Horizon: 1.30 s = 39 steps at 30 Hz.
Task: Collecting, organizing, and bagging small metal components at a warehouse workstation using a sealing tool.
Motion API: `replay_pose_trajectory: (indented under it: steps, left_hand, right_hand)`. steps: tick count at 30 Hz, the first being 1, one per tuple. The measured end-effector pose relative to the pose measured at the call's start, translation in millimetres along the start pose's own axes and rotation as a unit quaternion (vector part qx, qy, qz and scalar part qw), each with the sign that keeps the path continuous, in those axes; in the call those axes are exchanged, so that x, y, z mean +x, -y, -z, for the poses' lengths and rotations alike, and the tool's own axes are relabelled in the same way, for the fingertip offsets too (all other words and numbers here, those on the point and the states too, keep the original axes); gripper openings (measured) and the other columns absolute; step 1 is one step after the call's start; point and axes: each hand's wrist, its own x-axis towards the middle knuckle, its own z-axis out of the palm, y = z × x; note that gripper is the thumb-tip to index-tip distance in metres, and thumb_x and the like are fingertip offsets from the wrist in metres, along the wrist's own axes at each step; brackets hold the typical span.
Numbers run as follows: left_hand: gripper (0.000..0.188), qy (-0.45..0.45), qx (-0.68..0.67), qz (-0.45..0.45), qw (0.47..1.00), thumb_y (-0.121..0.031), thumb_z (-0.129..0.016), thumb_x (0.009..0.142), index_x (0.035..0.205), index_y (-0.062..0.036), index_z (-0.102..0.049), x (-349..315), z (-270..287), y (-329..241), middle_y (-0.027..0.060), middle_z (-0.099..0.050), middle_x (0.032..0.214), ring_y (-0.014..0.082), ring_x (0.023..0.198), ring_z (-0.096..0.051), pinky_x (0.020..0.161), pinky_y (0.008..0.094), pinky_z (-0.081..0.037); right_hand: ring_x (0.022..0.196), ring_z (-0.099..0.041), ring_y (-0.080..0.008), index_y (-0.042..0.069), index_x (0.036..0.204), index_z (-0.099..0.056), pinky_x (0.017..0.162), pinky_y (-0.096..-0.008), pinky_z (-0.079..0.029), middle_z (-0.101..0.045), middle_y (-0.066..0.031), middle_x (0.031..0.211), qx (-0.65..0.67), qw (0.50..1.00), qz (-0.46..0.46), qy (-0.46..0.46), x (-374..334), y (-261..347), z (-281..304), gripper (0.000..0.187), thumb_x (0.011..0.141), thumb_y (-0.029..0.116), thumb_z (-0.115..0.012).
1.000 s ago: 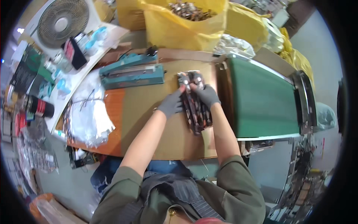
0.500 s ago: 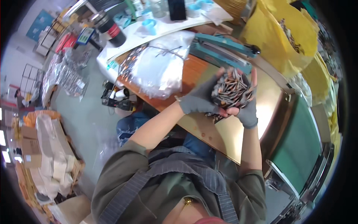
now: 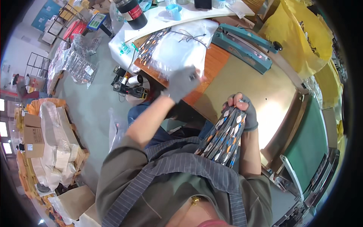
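My right hand (image 3: 242,108), in a grey fingerless glove, is closed round the top of a bunch of dark patterned fabric (image 3: 225,136). White, orange and blue leaf shapes cover the bunch, which hangs in long pleats toward my lap. My left hand (image 3: 184,84), gloved the same way, is over the table's near edge beside a stack of clear plastic bags (image 3: 172,53). Motion blurs its fingers, so I cannot make out whether they hold anything. Similar patterned material (image 3: 153,43) lies at the left side of the bags. Thin dark ties (image 3: 189,37) rest on top of them.
A teal bag sealer (image 3: 244,47) stands on the tan board (image 3: 261,92) beyond my right hand. Behind are a white shelf (image 3: 162,23), a dark bottle (image 3: 131,14) and a blue tape roll (image 3: 174,12). Yellow sacks (image 3: 291,41) stand at far right, above a green surface (image 3: 306,143).
My left hand has left the bunch and moved left toward the plastic bags. The bunch, earlier cupped end-up in both hands, now hangs lengthwise from my right hand. The view has shifted slightly.
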Motion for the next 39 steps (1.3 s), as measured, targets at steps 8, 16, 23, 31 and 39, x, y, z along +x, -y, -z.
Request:
replay_pose_trajectory:
  steps: [8, 16, 23, 31, 39]
  left_hand:
    - [0.018, -0.104, 0.126, -0.278, 0.947, -0.025, -0.056, 0.086, 0.081, -0.0083, -0.059, 37.0, -2.9, 3.6, 0.0116, -0.061, 0.078, 0.0296, 0.079, -0.059, 0.072, 0.0410, -0.047]
    - [0.022, -0.169, -0.308, -0.145, 0.925, -0.022, -0.053, 0.089, 0.080, -0.0028, -0.059, -43.0, -70.2, -43.2, 0.0159, -0.058, 0.073, 0.0272, 0.069, -0.058, 0.061, 0.0363, -0.045]
    - [0.024, -0.198, -0.205, -0.182, 0.941, -0.019, -0.052, 0.090, 0.079, 0.0014, -0.056, 0.6, -35.0, -69.5, 0.0141, -0.058, 0.068, 0.0212, 0.059, -0.057, 0.058, 0.0331, -0.045]
    - [0.034, -0.083, -0.171, -0.296, 0.936, -0.033, -0.055, 0.089, 0.072, -0.0043, -0.052, -92.7, -65.9, -69.1, 0.0134, -0.053, 0.067, 0.0298, 0.062, -0.056, 0.057, 0.0360, -0.044]
    - [0.035, -0.033, -0.226, -0.411, 0.883, -0.028, -0.075, 0.071, 0.061, -0.0100, -0.047, -180.7, -81.6, -12.6, 0.0097, -0.044, 0.059, 0.0293, 0.057, -0.052, 0.051, 0.0389, -0.038]
  right_hand:
    - [0.078, -0.063, -0.0240, 0.000, 0.115, -0.052, 0.068, -0.0333, -0.052, -0.060, -0.0087, 0.084, -0.036, 0.999, -0.010, -0.040, -12.1, 0.8, -1.0, 0.045, 0.077, 0.022, -0.059]
    - [0.066, -0.061, -0.0221, -0.001, 0.097, -0.061, 0.064, -0.0339, -0.053, -0.060, -0.0089, 0.074, -0.045, 0.996, -0.016, -0.074, -12.1, -7.1, 7.9, 0.030, 0.080, 0.023, -0.057]
    - [0.077, -0.059, -0.0216, -0.003, 0.136, -0.037, 0.073, -0.0329, -0.052, -0.057, -0.0079, 0.078, -0.116, 0.992, 0.045, 0.010, -40.9, 18.9, -30.1, 0.067, 0.076, 0.022, -0.055]
    - [0.088, -0.059, -0.0141, 0.000, 0.109, -0.057, 0.079, -0.0283, -0.048, -0.061, -0.0070, 0.097, -0.055, 0.991, 0.072, -0.094, -40.0, -2.3, -22.7, 0.042, 0.091, 0.038, -0.054]
    - [0.104, -0.052, -0.0146, 0.000, 0.131, -0.041, 0.093, -0.0285, -0.040, -0.057, -0.0089, 0.111, -0.291, 0.951, -0.053, -0.090, -132.4, -100.6, 28.6, 0.062, 0.094, 0.049, -0.044]
